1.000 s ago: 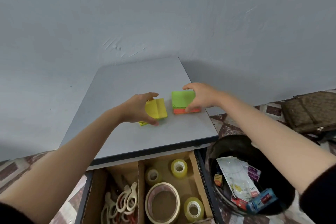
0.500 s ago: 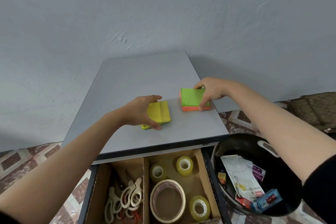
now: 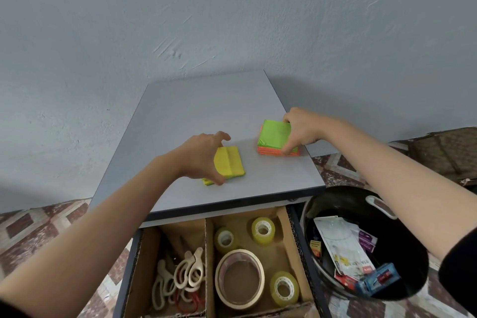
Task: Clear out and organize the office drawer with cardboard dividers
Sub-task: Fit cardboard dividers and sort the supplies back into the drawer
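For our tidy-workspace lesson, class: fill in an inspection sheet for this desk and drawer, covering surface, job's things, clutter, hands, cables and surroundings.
Surface: flat grey desk top, bearing two note pads.
Job's things: yellow sticky-note pad; green-over-orange sticky-note stack; open drawer with brown cardboard dividers; cream-handled scissors in its left compartment; large cream tape roll and three small yellowish tape rolls in its right.
Clutter: paper wrappers in a round black bin.
Hands: left hand grips the yellow pad; right hand grips the green-over-orange stack.
Cables: nothing seen.
Surroundings: blue-grey wall; patterned tile floor; brown woven bag.
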The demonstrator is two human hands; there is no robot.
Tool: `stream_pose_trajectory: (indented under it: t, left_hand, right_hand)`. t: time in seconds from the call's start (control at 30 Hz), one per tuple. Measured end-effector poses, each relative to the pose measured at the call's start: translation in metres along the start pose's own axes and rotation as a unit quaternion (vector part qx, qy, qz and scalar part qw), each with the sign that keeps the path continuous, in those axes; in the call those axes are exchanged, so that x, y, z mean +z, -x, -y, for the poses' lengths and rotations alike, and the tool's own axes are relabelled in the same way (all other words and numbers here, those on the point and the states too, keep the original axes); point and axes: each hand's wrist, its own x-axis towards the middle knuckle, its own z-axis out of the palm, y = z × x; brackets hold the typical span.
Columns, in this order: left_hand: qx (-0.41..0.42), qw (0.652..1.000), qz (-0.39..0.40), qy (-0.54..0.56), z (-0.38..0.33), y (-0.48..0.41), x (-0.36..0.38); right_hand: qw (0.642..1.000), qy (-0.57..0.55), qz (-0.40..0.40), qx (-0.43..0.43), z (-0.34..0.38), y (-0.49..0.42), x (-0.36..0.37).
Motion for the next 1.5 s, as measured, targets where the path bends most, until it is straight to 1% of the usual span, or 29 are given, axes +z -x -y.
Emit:
stream_pose_trajectory:
  t: [0.13,0.27,0.37,0.43,0.5,0.57,0.63,0.7,0.87,0.97,1.0,1.1,1.23,1.37,1.5]
  left_hand:
    - [-0.003,0.999,-0.034,0.025,0.0,0.003,0.004]
    - [-0.001,0.997,-0.054,0.054,0.002,0.015,0.006]
    - [-0.005,0.994,-0.056,0.094,-0.003,0.038,0.002]
    - [0.001,0.989,-0.076,0.125,-0.009,0.058,0.0]
    - [0.014,0.98,-0.1,0.172,-0.015,0.083,0.004]
    - [0.031,0.971,-0.104,0.214,-0.023,0.11,0.012]
    - [0.057,0.963,-0.085,0.248,-0.032,0.138,0.026]
    - [0.063,0.955,-0.058,0.284,-0.037,0.165,0.045]
    - [0.042,0.947,0.063,0.312,-0.053,0.202,0.11]
    - [0.009,0.923,0.114,0.367,-0.071,0.208,0.151]
    - [0.002,0.921,0.118,0.371,-0.077,0.206,0.161]
    - [-0.002,0.929,0.117,0.351,-0.091,0.193,0.18]
    - [-0.014,0.95,0.116,0.289,-0.098,0.17,0.199]
    - [0.015,0.966,0.135,0.218,-0.108,0.157,0.214]
    - [0.039,0.964,0.125,0.232,-0.111,0.154,0.221]
  right_hand:
    - [0.998,-0.017,-0.053,-0.004,-0.005,0.007,-0.001]
    - [0.995,-0.049,-0.083,-0.004,-0.003,0.024,-0.007]
    - [0.991,-0.098,-0.087,-0.002,0.007,0.051,-0.007]
    - [0.987,-0.132,-0.091,-0.017,0.013,0.071,-0.004]
    - [0.978,-0.18,-0.096,-0.034,0.021,0.097,0.002]
    - [0.963,-0.248,-0.094,-0.048,0.03,0.125,0.01]
    - [0.95,-0.295,-0.086,-0.061,0.035,0.149,0.024]
    - [0.943,-0.319,-0.061,-0.068,0.038,0.166,0.044]
    - [0.937,-0.341,0.002,-0.076,0.042,0.183,0.107]
    - [0.928,-0.366,0.014,-0.064,0.047,0.179,0.14]
    - [0.925,-0.375,0.016,-0.059,0.048,0.176,0.147]
    - [0.916,-0.397,0.02,-0.05,0.047,0.166,0.158]
    - [0.912,-0.409,0.011,-0.039,0.04,0.157,0.16]
    - [0.911,-0.41,0.001,-0.037,0.034,0.151,0.161]
    - [0.912,-0.408,-0.004,-0.041,0.034,0.148,0.161]
